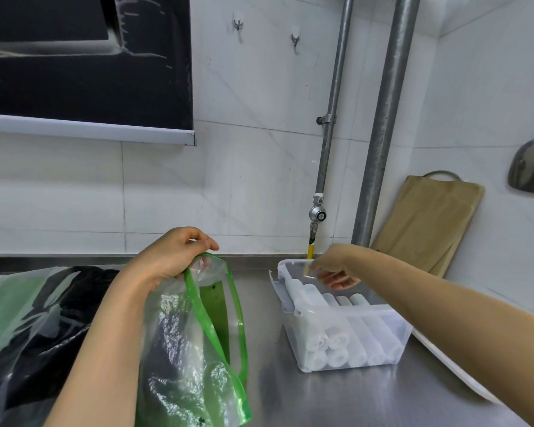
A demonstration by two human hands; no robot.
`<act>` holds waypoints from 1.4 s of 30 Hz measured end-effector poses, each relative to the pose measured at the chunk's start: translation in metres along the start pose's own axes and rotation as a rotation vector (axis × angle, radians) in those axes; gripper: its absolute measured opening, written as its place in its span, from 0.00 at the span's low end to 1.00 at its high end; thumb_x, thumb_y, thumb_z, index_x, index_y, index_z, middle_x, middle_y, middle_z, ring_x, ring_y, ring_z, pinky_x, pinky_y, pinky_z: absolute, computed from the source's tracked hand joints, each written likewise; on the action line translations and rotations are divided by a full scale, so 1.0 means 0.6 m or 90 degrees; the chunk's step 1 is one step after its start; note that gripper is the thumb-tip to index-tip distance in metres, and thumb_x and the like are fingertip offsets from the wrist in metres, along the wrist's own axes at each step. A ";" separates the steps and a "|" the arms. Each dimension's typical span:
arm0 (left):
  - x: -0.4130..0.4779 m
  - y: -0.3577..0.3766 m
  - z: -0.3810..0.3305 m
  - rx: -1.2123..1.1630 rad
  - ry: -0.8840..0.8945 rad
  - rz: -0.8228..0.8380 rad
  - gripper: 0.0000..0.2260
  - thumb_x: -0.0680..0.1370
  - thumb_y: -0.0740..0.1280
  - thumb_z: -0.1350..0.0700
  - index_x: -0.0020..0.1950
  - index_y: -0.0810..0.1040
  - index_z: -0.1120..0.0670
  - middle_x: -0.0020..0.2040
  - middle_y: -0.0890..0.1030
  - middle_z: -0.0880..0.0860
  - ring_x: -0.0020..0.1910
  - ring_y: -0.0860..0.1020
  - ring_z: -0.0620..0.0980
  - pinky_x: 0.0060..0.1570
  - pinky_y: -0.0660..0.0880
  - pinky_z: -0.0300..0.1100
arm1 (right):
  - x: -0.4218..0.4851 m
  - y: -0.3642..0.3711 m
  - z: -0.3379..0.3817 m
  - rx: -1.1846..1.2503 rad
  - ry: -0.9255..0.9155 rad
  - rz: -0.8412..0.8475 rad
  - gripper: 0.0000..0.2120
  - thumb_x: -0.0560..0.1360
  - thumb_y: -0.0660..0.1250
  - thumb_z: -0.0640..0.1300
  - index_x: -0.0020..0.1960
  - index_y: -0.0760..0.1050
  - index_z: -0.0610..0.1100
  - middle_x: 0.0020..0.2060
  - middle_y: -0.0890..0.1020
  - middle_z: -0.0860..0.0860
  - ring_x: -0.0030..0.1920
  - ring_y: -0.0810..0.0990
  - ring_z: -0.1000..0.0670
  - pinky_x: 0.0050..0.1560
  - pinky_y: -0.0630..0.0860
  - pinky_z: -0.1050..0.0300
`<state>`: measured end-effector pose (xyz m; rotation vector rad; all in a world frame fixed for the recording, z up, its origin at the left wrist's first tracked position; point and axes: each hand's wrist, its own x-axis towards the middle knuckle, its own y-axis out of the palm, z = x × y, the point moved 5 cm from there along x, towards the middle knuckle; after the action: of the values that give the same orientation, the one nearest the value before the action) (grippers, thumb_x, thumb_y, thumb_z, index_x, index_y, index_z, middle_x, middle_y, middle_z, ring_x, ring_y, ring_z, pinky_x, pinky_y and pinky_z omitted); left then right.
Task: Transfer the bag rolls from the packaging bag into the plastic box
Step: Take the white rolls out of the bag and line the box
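A clear packaging bag [195, 359] with a green rim stands on the steel counter at bottom centre. My left hand [173, 257] grips its top edge and holds it up. The clear plastic box [342, 340] sits to the right on the counter, with several white bag rolls [336, 340] lying side by side inside. My right hand [333, 269] hovers over the far end of the box, its fingers loosely extended just inside the rim, with nothing visible in them. I cannot tell what is inside the bag through its crinkled film.
A black and green plastic heap [34, 322] lies at the left. A wooden cutting board [429, 226] leans on the wall behind the box. Two metal pipes [379, 149] run up the tiled wall. A white tray edge [453, 368] lies at the right.
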<state>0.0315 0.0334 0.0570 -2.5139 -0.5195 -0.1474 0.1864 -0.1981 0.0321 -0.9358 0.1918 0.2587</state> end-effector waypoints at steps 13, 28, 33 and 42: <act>-0.005 -0.015 0.000 -0.031 0.009 -0.011 0.09 0.80 0.59 0.55 0.51 0.79 0.55 0.37 0.80 0.53 0.18 0.67 0.39 0.25 0.61 0.37 | -0.052 0.059 0.090 0.033 -0.106 0.072 0.09 0.78 0.60 0.40 0.40 0.72 0.42 0.34 0.78 0.49 0.28 0.73 0.55 0.30 0.66 0.65; -0.006 -0.014 -0.001 -0.043 0.025 -0.001 0.09 0.80 0.59 0.56 0.49 0.79 0.52 0.32 0.80 0.50 0.27 0.73 0.42 0.29 0.63 0.39 | -0.072 0.207 0.143 -0.006 -0.161 0.177 0.12 0.79 0.60 0.39 0.37 0.68 0.39 0.32 0.75 0.47 0.23 0.73 0.55 0.31 0.71 0.63; -0.005 -0.016 0.002 -0.065 0.027 -0.008 0.09 0.80 0.60 0.56 0.50 0.80 0.54 0.33 0.79 0.49 0.44 0.78 0.50 0.29 0.62 0.38 | -0.067 0.254 0.141 -0.061 -0.167 0.191 0.11 0.80 0.58 0.41 0.40 0.69 0.40 0.30 0.73 0.47 0.14 0.69 0.57 0.21 0.71 0.67; -0.001 -0.016 0.003 -0.065 0.022 0.001 0.09 0.80 0.60 0.56 0.52 0.79 0.56 0.40 0.81 0.51 0.45 0.76 0.51 0.33 0.63 0.40 | -0.071 0.306 0.122 -0.127 -0.153 0.252 0.17 0.80 0.53 0.34 0.33 0.64 0.41 0.11 0.69 0.50 0.10 0.67 0.58 0.13 0.64 0.70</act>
<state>0.0273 0.0416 0.0604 -2.6057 -0.5089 -0.2215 0.0944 -0.0405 -0.0547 -1.0510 0.1286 0.7633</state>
